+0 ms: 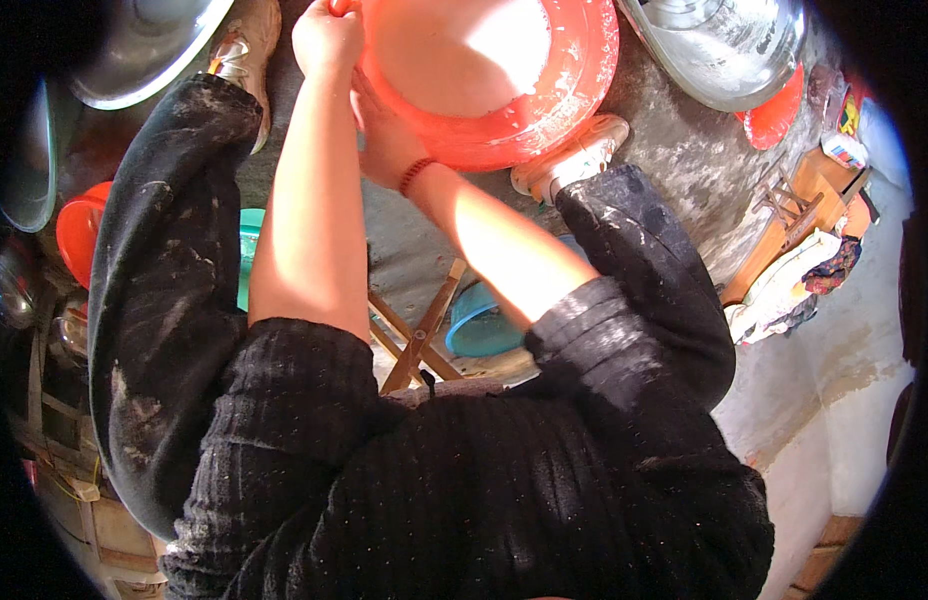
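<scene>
A large red basin (582, 75) stands between my feet, with pale, milky liquid (454, 60) in it and white smears along its wall. My left hand (327, 42) is closed at the basin's left side, at the top of the view. A bit of something red shows at its fingers, but the frame's edge cuts it off and I cannot make it out. Lower down, my right hand (389, 140) is against the outer left side of the basin. Its fingers are partly hidden behind my left wrist, so their grip does not show. A red bracelet (416, 176) circles my right wrist.
Metal basins stand at the upper left (154, 60) and upper right (724, 45). Beneath me are wooden crossed legs (421, 335) and a blue basin (481, 322). A smaller red basin (76, 232) sits left; a wooden stool (784, 230) with cloths (784, 290) lies right.
</scene>
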Demonstrator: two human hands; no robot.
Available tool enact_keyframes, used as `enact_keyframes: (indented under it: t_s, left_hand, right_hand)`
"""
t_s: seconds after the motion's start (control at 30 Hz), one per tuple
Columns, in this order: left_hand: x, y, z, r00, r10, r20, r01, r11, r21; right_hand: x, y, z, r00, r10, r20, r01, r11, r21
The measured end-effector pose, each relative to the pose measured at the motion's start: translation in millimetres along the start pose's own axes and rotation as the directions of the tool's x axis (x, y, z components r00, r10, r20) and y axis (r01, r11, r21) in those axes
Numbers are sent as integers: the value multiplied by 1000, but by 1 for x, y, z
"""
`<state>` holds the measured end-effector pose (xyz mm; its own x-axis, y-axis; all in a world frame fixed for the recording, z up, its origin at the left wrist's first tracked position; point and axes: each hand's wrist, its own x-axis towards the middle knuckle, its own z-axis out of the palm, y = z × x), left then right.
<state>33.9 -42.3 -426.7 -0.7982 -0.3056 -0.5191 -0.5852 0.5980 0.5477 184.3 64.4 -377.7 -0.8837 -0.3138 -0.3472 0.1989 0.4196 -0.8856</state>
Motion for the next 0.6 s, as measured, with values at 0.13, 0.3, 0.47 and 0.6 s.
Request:
enact_keyframes:
  t_s: [0.13,0.3,0.47,0.6]
  left_hand:
    - [-1,2,6,1000,-26,6,26,999,-33]
    - [-7,-3,20,1000,23,10,-23,999,-26]
    - [-8,-1,21,999,44,-9,-45,998,-34]
    - [12,2,-3,995,98,23,-97,994,-41]
  right_hand:
    - [-73,34,-84,883,285,372,32,756,-654]
    - [-121,75,-214,886,93,454,344,526,-778]
    - [-110,86,-127,831,482,279,-386,860,-334]
    - [-75,51,-45,990,45,131,6,933,-360]
